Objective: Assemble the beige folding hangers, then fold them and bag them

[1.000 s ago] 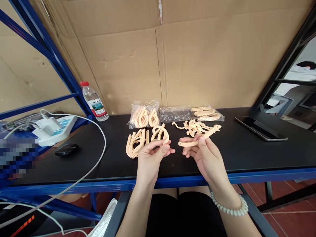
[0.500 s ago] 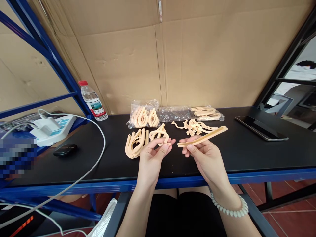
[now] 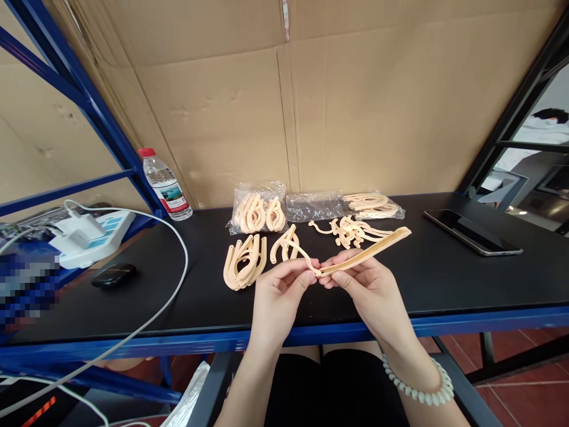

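Over near half of table (image 3: 444, 290), L hand (image 3: 280, 296) & R hand (image 3: 368, 287) sit w/ fingertips just beside each other. Bead bracelet (image 3: 418, 382) on R wrist. L hand grasps thin strip (image 3: 302, 252) btwn thumb & fingers. R hand grasps grooved bar (image 3: 384, 243) likewise, its outer end angled up to R. Strip's lower end sits at bar's inner end, appears touching; exact fit can't tell. Both pcs held above table, btwn hands & loose stock.

Beyond hands, L to R: black case (image 3: 113, 276), curved bars (image 3: 260, 261) bunched upright-looking, thin pcs (image 3: 349, 228) in tangled pile, phone (image 3: 471, 231) lying flat. Farther back: L bag (image 3: 253, 213) & R bag (image 3: 371, 204), clear plastic, both w/ pale pcs inside; bottle (image 3: 166, 190), red cap, standing near cardboard (image 3: 355, 107) at rear.
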Demonstrator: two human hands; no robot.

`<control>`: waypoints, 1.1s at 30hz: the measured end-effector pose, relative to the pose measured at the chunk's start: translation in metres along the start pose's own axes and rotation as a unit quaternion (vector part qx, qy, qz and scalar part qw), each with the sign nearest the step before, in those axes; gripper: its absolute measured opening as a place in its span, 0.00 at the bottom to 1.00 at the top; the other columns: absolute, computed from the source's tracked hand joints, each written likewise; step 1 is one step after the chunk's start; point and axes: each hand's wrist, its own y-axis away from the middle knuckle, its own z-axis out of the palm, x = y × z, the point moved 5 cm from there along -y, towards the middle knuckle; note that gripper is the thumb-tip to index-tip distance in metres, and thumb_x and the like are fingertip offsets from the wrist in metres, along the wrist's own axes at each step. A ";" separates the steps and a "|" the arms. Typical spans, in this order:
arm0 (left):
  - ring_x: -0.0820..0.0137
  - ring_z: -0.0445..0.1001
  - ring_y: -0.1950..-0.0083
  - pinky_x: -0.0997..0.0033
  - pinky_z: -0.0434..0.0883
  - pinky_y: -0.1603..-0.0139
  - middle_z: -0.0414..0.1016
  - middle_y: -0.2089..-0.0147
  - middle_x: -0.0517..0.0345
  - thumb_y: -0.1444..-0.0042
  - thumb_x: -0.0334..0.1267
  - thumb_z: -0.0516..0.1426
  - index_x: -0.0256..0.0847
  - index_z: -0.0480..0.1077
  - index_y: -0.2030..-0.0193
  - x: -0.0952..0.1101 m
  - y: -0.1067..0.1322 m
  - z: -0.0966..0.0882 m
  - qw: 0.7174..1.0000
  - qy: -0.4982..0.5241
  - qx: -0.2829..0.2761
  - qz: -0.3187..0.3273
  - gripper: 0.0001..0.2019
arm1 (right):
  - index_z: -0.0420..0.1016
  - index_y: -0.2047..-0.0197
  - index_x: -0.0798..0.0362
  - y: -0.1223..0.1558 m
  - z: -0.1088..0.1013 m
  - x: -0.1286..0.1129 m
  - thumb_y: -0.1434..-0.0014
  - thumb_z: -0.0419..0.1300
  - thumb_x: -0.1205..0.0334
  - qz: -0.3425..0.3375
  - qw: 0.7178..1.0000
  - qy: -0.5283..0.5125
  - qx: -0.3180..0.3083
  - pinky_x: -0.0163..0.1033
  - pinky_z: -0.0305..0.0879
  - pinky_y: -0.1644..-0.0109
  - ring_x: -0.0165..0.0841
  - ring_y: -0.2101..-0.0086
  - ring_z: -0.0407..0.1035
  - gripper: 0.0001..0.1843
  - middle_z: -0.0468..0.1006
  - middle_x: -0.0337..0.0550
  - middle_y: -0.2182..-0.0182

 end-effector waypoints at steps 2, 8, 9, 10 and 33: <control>0.71 0.80 0.61 0.75 0.77 0.56 0.83 0.60 0.57 0.47 0.31 0.64 0.42 0.81 0.63 0.000 0.001 0.000 1.000 -0.014 0.003 0.002 0.06 | 0.76 0.61 0.51 0.001 -0.001 0.000 0.42 0.66 0.67 0.001 1.000 0.005 0.002 0.37 0.76 0.60 0.32 0.67 0.78 0.05 0.83 0.41 0.66; 0.68 0.80 0.62 0.71 0.78 0.56 0.83 0.61 0.56 0.47 0.33 0.64 0.44 0.81 0.59 0.002 0.004 0.000 0.998 -0.058 0.005 0.020 0.09 | 0.77 0.62 0.52 0.002 -0.001 -0.003 0.44 0.67 0.65 0.012 0.999 0.027 0.036 0.40 0.77 0.62 0.34 0.69 0.78 0.06 0.83 0.43 0.67; 0.68 0.80 0.62 0.71 0.78 0.56 0.83 0.61 0.55 0.47 0.33 0.64 0.44 0.81 0.59 0.003 0.004 0.000 0.997 -0.068 0.003 0.026 0.09 | 0.77 0.63 0.52 0.002 -0.001 -0.003 0.45 0.68 0.65 0.015 0.999 0.031 0.040 0.40 0.77 0.62 0.34 0.70 0.78 0.06 0.83 0.43 0.68; 0.67 0.80 0.62 0.71 0.78 0.57 0.83 0.61 0.55 0.47 0.33 0.64 0.45 0.81 0.58 0.003 0.004 -0.001 0.996 -0.078 0.000 0.033 0.09 | 0.77 0.63 0.52 0.002 -0.001 -0.004 0.46 0.68 0.65 0.018 0.998 0.036 0.042 0.40 0.77 0.63 0.34 0.70 0.78 0.06 0.83 0.43 0.68; 0.66 0.81 0.61 0.69 0.79 0.56 0.82 0.60 0.54 0.47 0.34 0.64 0.45 0.81 0.58 0.000 0.007 0.010 0.995 -0.089 -0.002 0.040 0.10 | 0.76 0.67 0.53 0.005 0.000 -0.009 0.49 0.71 0.60 0.002 0.993 0.065 0.098 0.37 0.77 0.68 0.31 0.75 0.75 0.09 0.81 0.42 0.73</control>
